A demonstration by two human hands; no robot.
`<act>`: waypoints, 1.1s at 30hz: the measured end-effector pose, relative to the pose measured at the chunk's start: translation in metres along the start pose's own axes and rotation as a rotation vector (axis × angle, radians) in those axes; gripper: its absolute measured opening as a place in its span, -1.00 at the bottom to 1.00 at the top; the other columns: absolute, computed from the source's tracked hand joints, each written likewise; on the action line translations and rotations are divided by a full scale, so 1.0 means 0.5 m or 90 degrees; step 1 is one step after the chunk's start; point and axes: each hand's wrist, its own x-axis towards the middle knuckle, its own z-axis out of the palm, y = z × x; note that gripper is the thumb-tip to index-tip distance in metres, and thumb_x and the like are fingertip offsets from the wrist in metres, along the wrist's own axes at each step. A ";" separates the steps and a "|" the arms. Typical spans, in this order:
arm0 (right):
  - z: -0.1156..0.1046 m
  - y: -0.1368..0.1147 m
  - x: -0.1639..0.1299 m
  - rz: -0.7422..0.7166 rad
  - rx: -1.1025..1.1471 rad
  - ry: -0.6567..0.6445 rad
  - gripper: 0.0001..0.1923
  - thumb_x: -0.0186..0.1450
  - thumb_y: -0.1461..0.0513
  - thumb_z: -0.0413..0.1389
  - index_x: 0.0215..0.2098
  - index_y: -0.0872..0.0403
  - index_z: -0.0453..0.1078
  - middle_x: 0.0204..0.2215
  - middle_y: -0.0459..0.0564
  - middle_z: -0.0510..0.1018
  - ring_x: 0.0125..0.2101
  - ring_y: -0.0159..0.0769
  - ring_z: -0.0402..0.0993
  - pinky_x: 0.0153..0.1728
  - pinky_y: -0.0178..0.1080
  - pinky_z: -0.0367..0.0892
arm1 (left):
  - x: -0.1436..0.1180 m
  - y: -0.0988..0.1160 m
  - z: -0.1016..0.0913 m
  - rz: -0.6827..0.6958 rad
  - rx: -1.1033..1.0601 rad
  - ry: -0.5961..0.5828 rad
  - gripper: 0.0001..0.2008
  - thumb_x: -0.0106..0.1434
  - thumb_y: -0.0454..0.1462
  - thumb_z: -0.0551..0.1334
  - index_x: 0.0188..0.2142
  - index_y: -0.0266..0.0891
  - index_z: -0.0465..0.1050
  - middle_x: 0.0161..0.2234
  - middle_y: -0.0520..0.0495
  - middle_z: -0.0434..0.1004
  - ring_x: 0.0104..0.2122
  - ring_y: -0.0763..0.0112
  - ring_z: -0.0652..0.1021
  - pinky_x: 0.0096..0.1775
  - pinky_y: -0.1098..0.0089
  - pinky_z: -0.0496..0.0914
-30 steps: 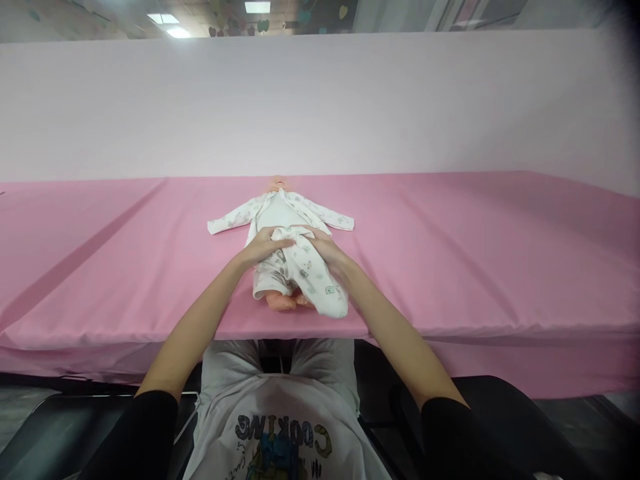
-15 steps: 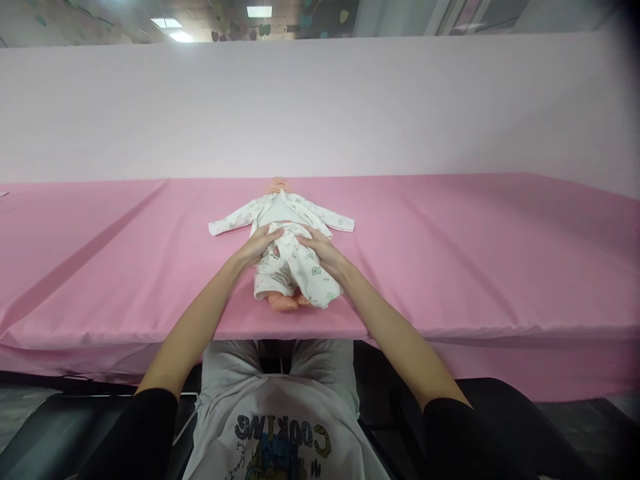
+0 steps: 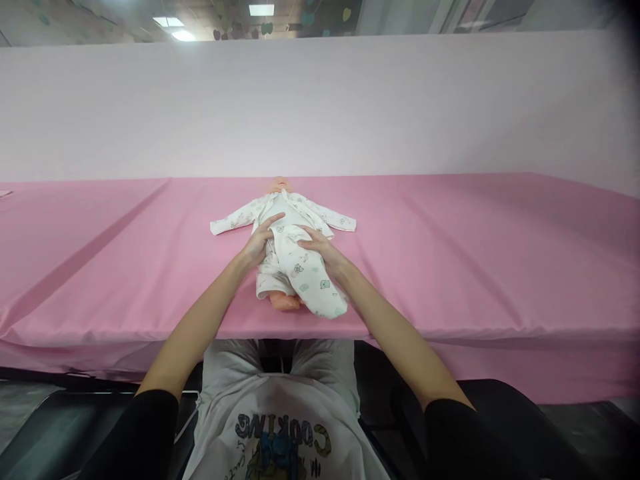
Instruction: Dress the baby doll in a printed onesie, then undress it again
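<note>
White printed baby romper point(image 3: 293, 257), soft cotton with small green and grey motifs, is lying on a peach plastic baby doll point(image 3: 281, 301) that is resting on its back near the front edge of the long table draped in a pink cloth point(image 3: 475, 253). The doll's head is pointing away from the person and is showing just beyond the romper's collar, while its bare feet are poking out from under the garment at the near end. The romper's two sleeves are spreading flat to either side on the cloth, and one footed leg is trailing toward the table's edge on the right.

The left hand point(image 3: 259, 241) is lying on the left side of the garment at the doll's middle, its fingers stretched out and slightly spread, with the fingertips reaching up along the front opening; it is pressing on the fabric rather than closing round it. The right hand point(image 3: 320, 248) is resting on the right side of the romper, its fingers curling loosely over a fold of cloth and touching it; whether it is actually pinching that fold I cannot tell. The two hands are sitting close together, with a strip of printed fabric between them.

Behind the table a pale pink backdrop wall point(image 3: 320, 107) is rising, and below the table edge the person's white printed T-shirt point(image 3: 280, 433) is showing.
</note>
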 end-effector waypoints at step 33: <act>-0.031 0.017 0.035 -0.080 -0.072 0.144 -0.54 0.08 0.10 0.26 -0.04 -0.07 0.39 -0.02 -0.10 0.48 0.02 -0.21 0.37 -0.01 -0.20 0.32 | -0.025 0.028 0.036 0.047 0.254 -0.081 -0.34 -0.07 -0.26 0.44 0.07 -0.13 0.38 0.09 -0.10 0.38 0.13 0.16 0.34 0.12 0.27 0.23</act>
